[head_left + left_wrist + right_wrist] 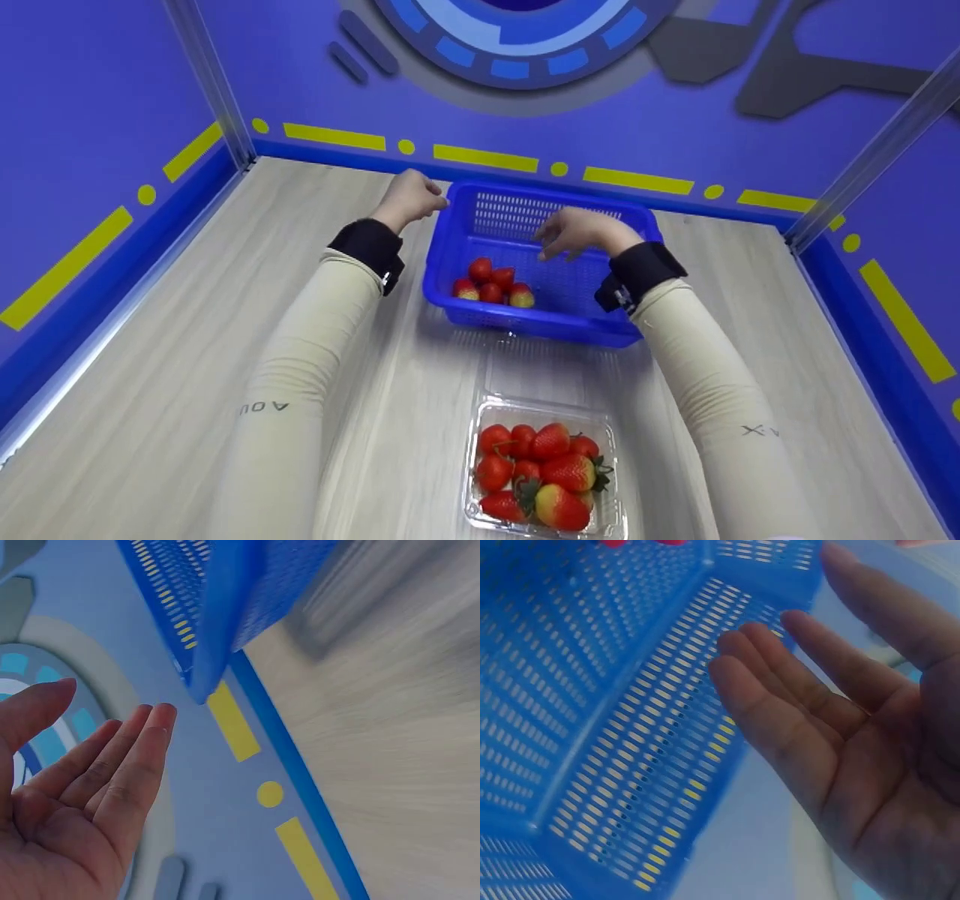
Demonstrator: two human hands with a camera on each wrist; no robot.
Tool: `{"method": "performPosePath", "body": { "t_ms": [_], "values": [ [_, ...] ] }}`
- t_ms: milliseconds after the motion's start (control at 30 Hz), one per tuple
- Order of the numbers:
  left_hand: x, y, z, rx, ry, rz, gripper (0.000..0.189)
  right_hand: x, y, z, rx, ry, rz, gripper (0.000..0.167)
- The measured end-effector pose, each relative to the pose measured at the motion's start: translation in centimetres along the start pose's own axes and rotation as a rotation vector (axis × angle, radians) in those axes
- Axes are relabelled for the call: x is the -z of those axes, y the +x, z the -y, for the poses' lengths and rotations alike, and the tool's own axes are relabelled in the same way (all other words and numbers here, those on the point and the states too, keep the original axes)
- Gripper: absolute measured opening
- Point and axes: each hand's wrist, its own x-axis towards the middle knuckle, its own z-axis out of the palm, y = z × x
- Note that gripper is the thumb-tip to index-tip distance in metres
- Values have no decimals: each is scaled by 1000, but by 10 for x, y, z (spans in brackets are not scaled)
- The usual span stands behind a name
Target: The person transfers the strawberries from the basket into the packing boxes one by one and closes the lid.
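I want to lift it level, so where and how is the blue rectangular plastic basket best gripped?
Probably its rim at both short ends, coming from left and right: the basket is long, and the red strawberries cluster in its left half, likely weighting that side.

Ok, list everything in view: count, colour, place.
Plastic basket: one, blue, table's far middle
Strawberry-like fruits: five, red, basket's near left
Plastic clamshell: one, clear, nearer than the basket
Strawberries and tomato-like fruits: about ten, red, in the clamshell
Table: one, pale woodgrain, under the containers
Wall panels: three, blue with yellow marks, back and sides
Corner posts: two, metallic grey, back corners
Wristbands: two, black, on the wrists
Sleeves: two, cream, on the forearms
Left hand: one, bare, by the basket's left rim
Right hand: one, bare, over the basket
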Motion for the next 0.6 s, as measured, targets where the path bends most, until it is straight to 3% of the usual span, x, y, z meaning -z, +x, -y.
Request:
{"method": "performPosePath", "body": {
  "t_ms": [200,367,600],
  "values": [
    [-11,9,6,9,78,-16,43,-8,15,-1,-43,3,77,50],
    [-16,17,11,61,87,-13,46,-15,24,0,-72,23,113,53],
    [-22,19,17,96,84,-13,24,-28,35,-1,-120,47,155,50]
  ]
}}
